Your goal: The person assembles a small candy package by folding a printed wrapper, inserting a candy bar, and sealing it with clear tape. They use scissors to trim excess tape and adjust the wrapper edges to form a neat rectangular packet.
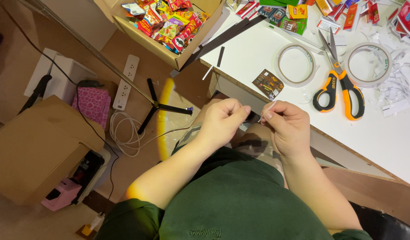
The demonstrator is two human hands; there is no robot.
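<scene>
My left hand (223,118) and my right hand (288,126) are held close together above my lap, just off the edge of the white table (383,138). Both pinch a thin pale strip (266,111), likely tape or its backing; it is too small to tell more. On the table near my right hand lie a small dark snack-wrapper cutout (268,83), two rolls of clear tape (295,64) (368,63) and orange-handled scissors (338,82).
A cardboard box of colourful snack wrappers (169,22) sits at the top left. More wrappers and white paper scraps (398,84) cover the table's far side. On the floor are a power strip (126,81), white cable, a tripod base (158,106) and a brown cardboard box (40,151).
</scene>
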